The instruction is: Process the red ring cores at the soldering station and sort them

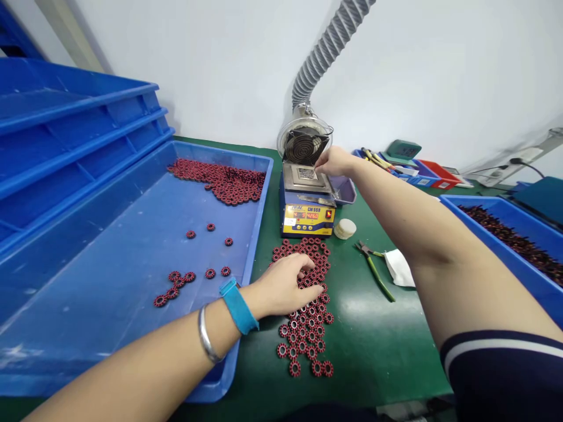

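Note:
My left hand (pixel 290 284) hovers over or rests on a spread of small red-and-black toothed rings (pixel 303 340), which look like wound motor stators, on the green table. Its thumb is apart from the loosely curled fingers, and nothing shows in its grasp. My right hand (pixel 334 161) is at the top of a blue solder pot (pixel 307 220) with a yellow front panel and lit red digits. The right fingertips are pinched together beside the pot's bright square opening (pixel 307 173). Whatever they may hold is too small to make out.
A blue tray (pixel 259 234) at left holds heaped and scattered rings. More blue trays (pixel 83 129) stack behind it. A fume hose (pixel 328 53) with a fan rises behind the pot. Cutting pliers (pixel 373 269), pale round pads (pixel 345 228) and white cloth (pixel 399 268) lie right.

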Tool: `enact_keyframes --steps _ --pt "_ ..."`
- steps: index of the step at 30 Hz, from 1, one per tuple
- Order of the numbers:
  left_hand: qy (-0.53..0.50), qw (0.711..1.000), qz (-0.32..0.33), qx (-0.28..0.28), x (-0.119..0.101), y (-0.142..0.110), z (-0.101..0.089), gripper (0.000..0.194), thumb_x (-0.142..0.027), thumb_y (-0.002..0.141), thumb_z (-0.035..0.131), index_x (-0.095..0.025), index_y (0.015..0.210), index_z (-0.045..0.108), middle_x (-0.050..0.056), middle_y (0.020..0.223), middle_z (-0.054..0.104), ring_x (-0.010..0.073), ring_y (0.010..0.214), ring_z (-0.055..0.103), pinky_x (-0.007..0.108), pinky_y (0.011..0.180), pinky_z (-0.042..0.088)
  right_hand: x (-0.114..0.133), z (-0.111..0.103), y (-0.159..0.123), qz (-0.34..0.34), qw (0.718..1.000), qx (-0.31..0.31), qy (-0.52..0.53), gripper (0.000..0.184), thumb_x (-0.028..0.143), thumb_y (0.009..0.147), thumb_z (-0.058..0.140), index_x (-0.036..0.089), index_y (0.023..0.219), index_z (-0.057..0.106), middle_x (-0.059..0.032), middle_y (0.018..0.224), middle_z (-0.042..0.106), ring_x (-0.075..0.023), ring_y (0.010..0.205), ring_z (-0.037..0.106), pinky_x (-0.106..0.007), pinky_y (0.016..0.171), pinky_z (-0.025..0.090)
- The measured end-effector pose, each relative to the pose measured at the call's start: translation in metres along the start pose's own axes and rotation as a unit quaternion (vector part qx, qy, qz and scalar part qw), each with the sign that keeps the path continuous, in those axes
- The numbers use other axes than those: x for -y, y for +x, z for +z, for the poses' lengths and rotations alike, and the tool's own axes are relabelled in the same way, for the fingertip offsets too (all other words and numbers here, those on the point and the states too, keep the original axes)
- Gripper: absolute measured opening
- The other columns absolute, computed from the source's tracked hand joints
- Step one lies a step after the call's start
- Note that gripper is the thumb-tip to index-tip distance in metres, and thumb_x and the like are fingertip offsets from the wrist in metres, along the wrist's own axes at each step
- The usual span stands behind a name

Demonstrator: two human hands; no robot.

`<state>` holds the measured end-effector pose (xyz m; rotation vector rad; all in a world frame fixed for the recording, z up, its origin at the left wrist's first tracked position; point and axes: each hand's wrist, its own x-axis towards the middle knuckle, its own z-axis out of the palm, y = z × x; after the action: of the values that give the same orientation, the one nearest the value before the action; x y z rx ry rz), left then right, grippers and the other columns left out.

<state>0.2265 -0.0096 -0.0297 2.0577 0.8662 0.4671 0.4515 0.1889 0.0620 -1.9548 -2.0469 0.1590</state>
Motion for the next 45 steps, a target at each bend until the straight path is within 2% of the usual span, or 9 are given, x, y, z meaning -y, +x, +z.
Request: enact_keyframes --steps 7,12,17,24,33,36,40,43,45 --pt "-0.078 0.996 0.019 -0.047 0.0 0.002 0.0 0.023 -0.029 0.073 0.068 -0.016 0.09 0.059 0.008 0.088 0.067 0.0216 0.081 0.063 0.038 0.077 0.054 -0.006 -0.019 -0.029 -0.024 0.981 -0.018 0.191 0.009 0.016 0.068 0.078 0.015 0.075 0.072 -0.0057 0.071 0.07 -0.0178 0.068 0.063 -0.045 0.083 0.055" --pt "-0.192 0.975 -0.002 -0.117 -0.002 0.008 -0.002 0.018 -0.024 0.073 0.067 -0.015 0.086 0.058 0.005 0.082 0.066 0.0156 0.075 0.062 0.033 0.073 0.054 0.006 -0.01 -0.109 -0.065 0.917 0.02 0.394 0.03 0.036 0.065 0.083 0.016 0.085 0.072 -0.0048 0.081 0.072 -0.0144 0.069 0.063 -0.037 0.076 0.057" --pt "-0.297 0.947 -0.037 -0.116 -0.006 0.008 -0.005 0.026 -0.026 0.067 0.074 -0.013 0.085 0.06 0.003 0.078 0.065 0.0117 0.068 0.06 0.031 0.071 0.053 0.023 0.029 -0.201 -0.048 0.869 -0.021 0.492 0.031 0.04 0.066 0.081 0.018 0.084 0.068 -0.0028 0.079 0.071 -0.0134 0.069 0.064 -0.032 0.07 0.056" --pt "-0.35 0.934 -0.069 -0.025 -0.017 0.003 0.0 0.034 -0.032 0.06 0.083 -0.013 0.08 0.062 0.001 0.072 0.066 0.0113 0.065 0.06 0.029 0.067 0.05 0.039 0.08 -0.272 -0.067 0.86 -0.175 0.475 0.015 0.024 0.075 0.071 0.021 0.086 0.061 -0.0033 0.081 0.065 -0.0143 0.072 0.063 -0.03 0.069 0.055" --pt "-0.303 0.951 -0.064 -0.019 -0.023 0.004 0.001 0.025 -0.033 0.068 0.076 -0.015 0.072 0.059 -0.001 0.065 0.063 0.0095 0.058 0.057 0.025 0.061 0.047 0.044 0.088 -0.279 -0.152 0.883 -0.252 0.366 0.011 0.017 0.078 0.065 0.022 0.088 0.062 -0.003 0.077 0.064 -0.0168 0.073 0.061 -0.034 0.07 0.053" --pt "-0.229 0.971 -0.028 -0.067 -0.028 -0.002 -0.022 0.021 -0.032 0.072 0.073 -0.015 0.077 0.062 0.0 0.07 0.065 0.0108 0.062 0.058 0.025 0.063 0.048 0.034 0.09 -0.278 -0.175 0.885 -0.252 0.349 0.014 0.017 0.079 0.066 0.021 0.092 0.064 -0.0033 0.076 0.064 -0.0176 0.074 0.062 -0.035 0.072 0.054" --pt "-0.022 0.983 -0.027 -0.179 -0.016 -0.036 -0.085 0.019 -0.03 0.07 0.074 -0.016 0.08 0.068 0.003 0.075 0.068 0.0138 0.066 0.06 0.027 0.066 0.048 0.019 0.092 -0.276 -0.196 0.885 -0.263 0.33 0.014 0.014 0.08 0.066 0.021 0.091 0.064 -0.0047 0.08 0.066 -0.0179 0.076 0.064 -0.035 0.072 0.054" --pt "0.105 0.955 -0.149 -0.233 0.012 -0.082 -0.131 0.018 -0.026 0.061 0.078 -0.017 0.074 0.07 0.004 0.068 0.068 0.0158 0.061 0.059 0.028 0.062 0.046 0.013 0.089 -0.276 -0.21 0.883 -0.276 0.316 0.018 0.011 0.078 0.068 0.021 0.093 0.065 -0.0054 0.083 0.067 -0.0186 0.077 0.065 -0.036 0.073 0.054" --pt "0.14 0.93 -0.27 -0.207 0.035 -0.115 -0.148 0.016 -0.023 0.055 0.078 -0.017 0.066 0.068 0.003 0.06 0.066 0.0172 0.057 0.058 0.029 0.059 0.044 0.011 0.085 -0.278 -0.231 0.882 -0.282 0.298 0.021 0.01 0.076 0.069 0.021 0.094 0.065 -0.0061 0.085 0.068 -0.0184 0.077 0.065 -0.035 0.07 0.054"
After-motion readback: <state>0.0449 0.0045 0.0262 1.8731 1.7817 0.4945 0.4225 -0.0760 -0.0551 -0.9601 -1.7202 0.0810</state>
